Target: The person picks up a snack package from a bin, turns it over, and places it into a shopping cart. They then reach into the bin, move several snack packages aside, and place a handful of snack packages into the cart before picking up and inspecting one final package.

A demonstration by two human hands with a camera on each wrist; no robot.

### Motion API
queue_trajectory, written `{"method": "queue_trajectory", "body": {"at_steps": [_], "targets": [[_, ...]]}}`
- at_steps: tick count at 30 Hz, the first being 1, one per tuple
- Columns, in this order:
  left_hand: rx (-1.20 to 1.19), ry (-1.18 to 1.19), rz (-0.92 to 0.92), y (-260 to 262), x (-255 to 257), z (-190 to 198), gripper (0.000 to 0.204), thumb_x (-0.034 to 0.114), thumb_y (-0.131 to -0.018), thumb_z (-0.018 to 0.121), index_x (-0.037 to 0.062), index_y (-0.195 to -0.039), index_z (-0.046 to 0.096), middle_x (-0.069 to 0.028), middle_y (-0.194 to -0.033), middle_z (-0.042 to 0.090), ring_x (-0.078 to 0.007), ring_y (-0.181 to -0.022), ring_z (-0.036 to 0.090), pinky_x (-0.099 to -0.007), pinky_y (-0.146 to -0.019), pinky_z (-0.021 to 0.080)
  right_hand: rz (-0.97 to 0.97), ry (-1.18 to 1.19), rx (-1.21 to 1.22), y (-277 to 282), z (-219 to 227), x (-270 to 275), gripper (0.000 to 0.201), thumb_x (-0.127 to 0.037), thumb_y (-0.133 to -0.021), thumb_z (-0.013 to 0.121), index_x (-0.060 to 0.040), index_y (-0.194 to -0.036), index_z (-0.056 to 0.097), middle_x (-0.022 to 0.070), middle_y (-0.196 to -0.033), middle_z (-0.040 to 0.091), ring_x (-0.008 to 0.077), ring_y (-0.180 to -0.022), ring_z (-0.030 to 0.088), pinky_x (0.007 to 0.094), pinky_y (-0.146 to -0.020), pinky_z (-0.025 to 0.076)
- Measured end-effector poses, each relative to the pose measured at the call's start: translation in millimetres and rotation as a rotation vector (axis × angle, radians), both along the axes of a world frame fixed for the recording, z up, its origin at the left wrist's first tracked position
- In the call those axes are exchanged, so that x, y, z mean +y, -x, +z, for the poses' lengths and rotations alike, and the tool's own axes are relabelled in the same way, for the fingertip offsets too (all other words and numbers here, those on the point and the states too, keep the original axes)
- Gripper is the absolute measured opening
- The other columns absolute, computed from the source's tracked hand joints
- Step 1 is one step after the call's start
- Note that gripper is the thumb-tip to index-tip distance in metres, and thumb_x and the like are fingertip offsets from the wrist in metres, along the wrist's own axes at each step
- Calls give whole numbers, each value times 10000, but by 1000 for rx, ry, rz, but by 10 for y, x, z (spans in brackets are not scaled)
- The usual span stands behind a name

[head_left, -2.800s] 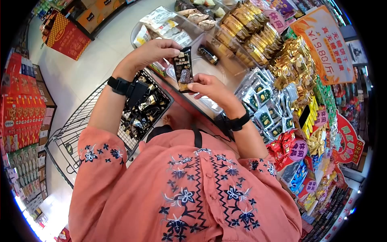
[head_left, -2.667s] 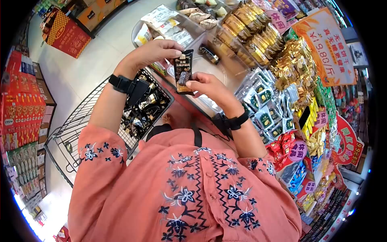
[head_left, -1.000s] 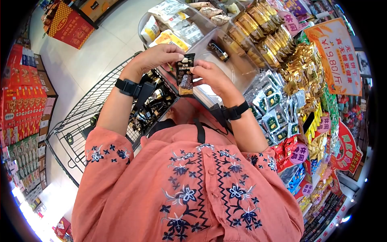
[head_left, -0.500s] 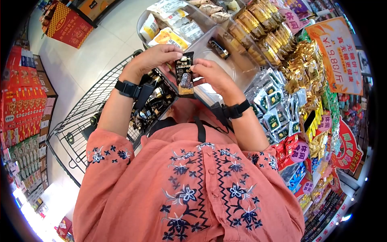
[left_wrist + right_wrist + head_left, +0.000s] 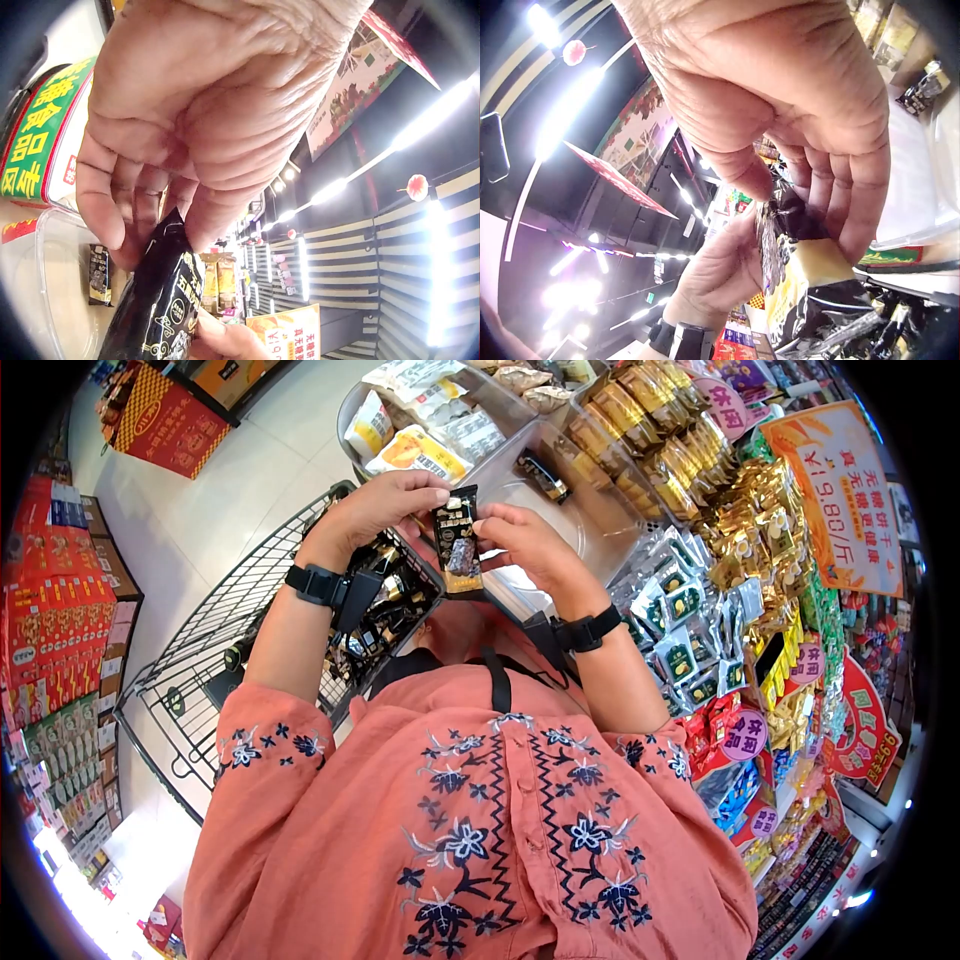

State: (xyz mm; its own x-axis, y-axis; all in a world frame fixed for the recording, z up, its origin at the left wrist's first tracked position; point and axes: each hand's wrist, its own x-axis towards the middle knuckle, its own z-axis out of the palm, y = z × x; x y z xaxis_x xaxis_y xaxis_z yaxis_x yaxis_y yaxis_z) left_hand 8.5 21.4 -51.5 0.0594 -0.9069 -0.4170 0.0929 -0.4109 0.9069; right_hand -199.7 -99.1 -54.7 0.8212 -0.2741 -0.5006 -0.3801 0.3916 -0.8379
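Raised slightly, both hands point(image 5: 385, 510) point(image 5: 525, 545) still pinch the black snack packet point(image 5: 458, 540).

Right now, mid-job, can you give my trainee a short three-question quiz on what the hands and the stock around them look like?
1. True or false: both the left hand and the right hand pinch the black snack packet.
2. Multiple choice: what lies below the left wrist in the head view? A) a wire shopping cart holding dark packets, B) a cash register, C) a folded towel.
3. Fill in: the clear plastic bin beyond the hands holds one lone dark ____.

Key
1. True: each hand grips the packet's top edge, one from each side.
2. A.
3. packet.
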Motion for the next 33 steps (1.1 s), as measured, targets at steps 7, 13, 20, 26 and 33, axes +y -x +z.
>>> {"method": "queue_trajectory", "body": {"at_steps": [7, 13, 20, 26, 33], "targets": [[37, 23, 62, -21, -3, -144, 337, 281, -976, 598, 29, -1200, 609, 15, -902, 626, -58, -770, 610, -187, -623, 499, -8, 5, 8, 12, 43, -24, 314, -232, -924, 595, -31, -1166, 607, 48, -1001, 665, 164, -873, 648, 340, -754, 547], [121, 43, 227, 44, 14, -99, 305, 275, -977, 602, 45, -1178, 610, 14, -913, 630, -65, -788, 609, -217, -674, 493, -19, 75, 27, 14, -7, -65, 320, -256, -910, 632, -28, -1134, 620, 54, -978, 667, 149, -848, 646, 330, -733, 555], [226, 65, 369, 70, -118, -353, 346, 266, -986, 595, 23, -1230, 563, -49, -1016, 655, -140, -833, 650, -263, -721, 524, -81, -2, 4, 68, -192, -247, 299, -233, -887, 666, -20, -1093, 630, 54, -941, 662, 152, -813, 651, 319, -697, 580], [98, 110, 450, 145, -161, -287, 461, 297, -960, 607, -19, -1286, 526, -90, -1124, 619, -169, -970, 641, -285, -768, 542, -258, 29, 6, 150, -217, -487, 246, -219, -891, 656, -46, -1065, 638, 41, -916, 653, 149, -801, 649, 338, -692, 591], [144, 71, 376, 185, -159, -303, 411, 304, -981, 565, 2, -1258, 551, -88, -1118, 640, -166, -960, 634, -287, -784, 523, -421, -49, -12, 264, -279, -674, 218, -191, -886, 657, -64, -1059, 622, 40, -923, 646, 165, -780, 644, 366, -697, 595]]}}
